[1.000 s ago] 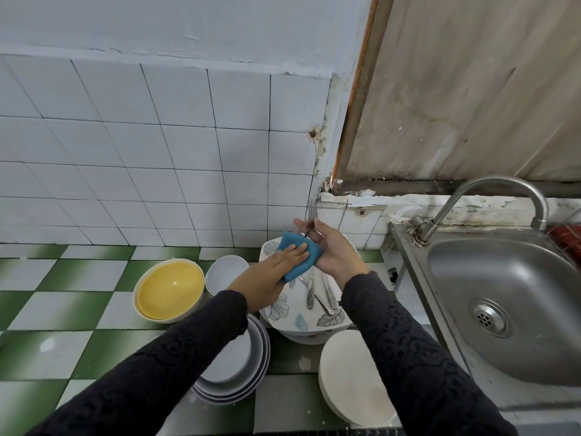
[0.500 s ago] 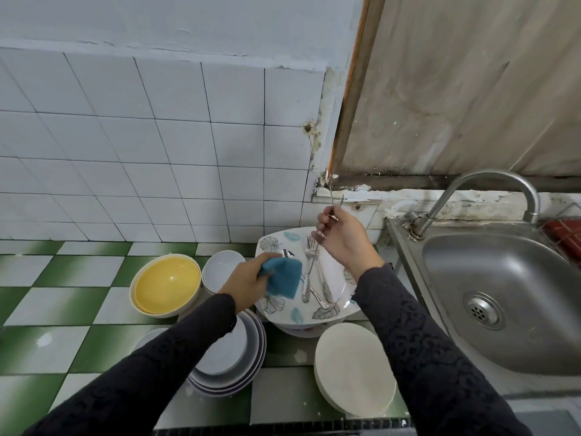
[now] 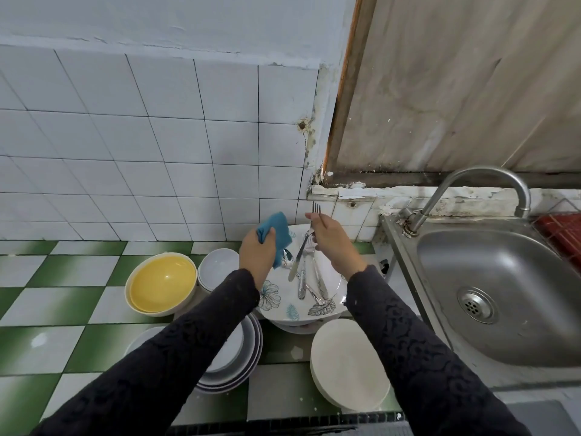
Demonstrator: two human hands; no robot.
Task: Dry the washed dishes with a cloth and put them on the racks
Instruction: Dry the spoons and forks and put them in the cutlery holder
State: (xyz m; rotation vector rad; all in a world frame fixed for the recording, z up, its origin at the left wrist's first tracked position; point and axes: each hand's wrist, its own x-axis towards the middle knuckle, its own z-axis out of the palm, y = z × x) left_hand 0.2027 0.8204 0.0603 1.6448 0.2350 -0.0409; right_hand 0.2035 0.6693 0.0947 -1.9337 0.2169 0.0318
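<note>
Nearest you, at the bottom of the frame, a plain white plate (image 3: 349, 363) and a stack of grey plates (image 3: 235, 369) sit on the tiled bench (image 3: 56, 309). Just beyond, a leaf-patterned plate (image 3: 330, 313) carries loose cutlery (image 3: 309, 284), with a yellow bowl (image 3: 162, 283) and a small white bowl (image 3: 218, 265) to its left. Above that plate, your left hand (image 3: 254, 253) clutches the blue cloth (image 3: 278, 232), while your right hand (image 3: 330, 239) pinches a fork (image 3: 316, 210), tines up, apart from the cloth. The steel sink (image 3: 534, 309) fills the right side; a red rack (image 3: 562, 228) shows at the far right edge.
</note>
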